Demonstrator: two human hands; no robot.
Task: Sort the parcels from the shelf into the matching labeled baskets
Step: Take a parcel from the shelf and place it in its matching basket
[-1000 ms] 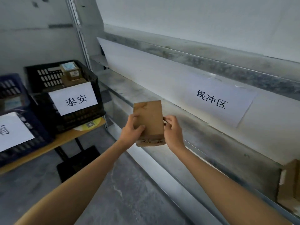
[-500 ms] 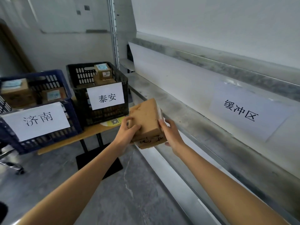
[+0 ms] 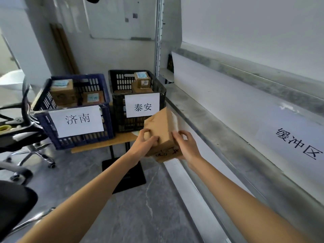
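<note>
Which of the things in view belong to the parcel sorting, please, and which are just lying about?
For the job: the parcel, gripped by the left hand and the right hand; the blue basket; the black basket; the shelf.
Lying about: the office chair; the whiteboard.

Brown cardboard parcel (image 3: 162, 130) bears black handwriting. Blue slatted plastic basket (image 3: 52, 127) and black slatted plastic basket (image 3: 119, 109) carry white labels with black characters.
</note>
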